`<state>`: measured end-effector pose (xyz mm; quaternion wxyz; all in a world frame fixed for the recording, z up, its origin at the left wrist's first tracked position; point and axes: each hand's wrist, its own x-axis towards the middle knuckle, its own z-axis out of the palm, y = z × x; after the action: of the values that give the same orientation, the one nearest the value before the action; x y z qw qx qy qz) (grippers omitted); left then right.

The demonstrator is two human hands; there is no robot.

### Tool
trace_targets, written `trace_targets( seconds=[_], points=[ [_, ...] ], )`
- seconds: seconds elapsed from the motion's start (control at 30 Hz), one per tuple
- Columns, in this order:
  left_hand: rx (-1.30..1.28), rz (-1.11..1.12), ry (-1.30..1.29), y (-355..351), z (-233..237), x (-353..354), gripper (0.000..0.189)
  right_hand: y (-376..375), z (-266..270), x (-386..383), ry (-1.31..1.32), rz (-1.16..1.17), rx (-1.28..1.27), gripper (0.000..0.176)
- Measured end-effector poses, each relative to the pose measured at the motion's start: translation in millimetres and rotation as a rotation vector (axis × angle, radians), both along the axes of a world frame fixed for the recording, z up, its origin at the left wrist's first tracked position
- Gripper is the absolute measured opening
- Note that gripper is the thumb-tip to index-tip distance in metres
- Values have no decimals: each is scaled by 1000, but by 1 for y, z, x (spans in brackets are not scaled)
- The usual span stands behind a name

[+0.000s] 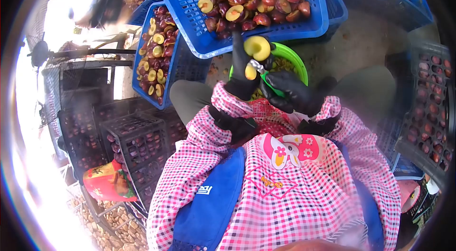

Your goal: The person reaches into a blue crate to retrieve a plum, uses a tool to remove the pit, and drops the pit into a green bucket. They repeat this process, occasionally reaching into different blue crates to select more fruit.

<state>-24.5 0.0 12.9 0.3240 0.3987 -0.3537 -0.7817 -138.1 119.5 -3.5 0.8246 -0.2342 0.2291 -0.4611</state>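
My left hand (243, 68), in a black glove, holds a halved plum (257, 48) with its yellow flesh facing up; a smaller yellow piece (250, 71) shows beside it. In my right hand (289, 90), also black-gloved, is a green-handled tool (267, 81). The tool's metal tip lies close to the plum pieces. Both hands are over a bright green bowl (300, 64) that holds yellowish scraps. Just beyond them stands a blue crate (202, 44) full of halved plums.
A second blue crate (163, 97) of halved plums stands on the left. Dark crates of whole plums stand at the left (137, 130) and right (445, 56). Another blue crate (399, 11) is at the upper right. A red bag (107, 182) lies lower left.
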Motion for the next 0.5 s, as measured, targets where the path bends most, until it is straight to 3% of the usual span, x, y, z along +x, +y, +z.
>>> trace_targets(
  seconds=[0.03, 0.07, 0.1, 0.17, 0.2, 0.23, 0.27, 0.3, 0.33, 0.37, 0.5],
  points=[
    [-24, -40, 14, -7, 9, 5, 75, 0, -2, 3, 179, -60, -142, 38],
    [22, 65, 30, -17, 35, 2, 73, -1, 5, -8, 322, 69, -128, 35],
    [37, -66, 114, -44, 30, 13, 74, -3, 5, -7, 320, 61, -132, 35],
    [-714, -94, -478, -87, 27, 23, 74, -3, 3, -4, 507, -39, -234, 32],
    [-718, -93, -474, -104, 28, 14, 74, -5, 5, -9, 505, 8, -197, 31],
    [-924, -270, -1007, -118, 31, 7, 70, -5, 0, -9, 506, 12, -201, 31],
    [-1097, -454, -1553, -136, 31, -2, 67, -6, -7, -7, 626, -140, -357, 31],
    [-1136, -640, -1549, -169, -7, 3, 61, -7, -11, -6, 741, -296, -516, 32],
    [-1291, -762, -1496, -170, -15, 6, 62, -8, -4, -9, 741, -293, -527, 32],
    [-1440, -883, -1437, -167, -20, 4, 64, -7, 8, -14, 748, -264, -391, 32],
    [-1259, -673, -1235, -143, -15, -17, 61, -11, 24, -26, 730, -265, -78, 31]
  ],
)
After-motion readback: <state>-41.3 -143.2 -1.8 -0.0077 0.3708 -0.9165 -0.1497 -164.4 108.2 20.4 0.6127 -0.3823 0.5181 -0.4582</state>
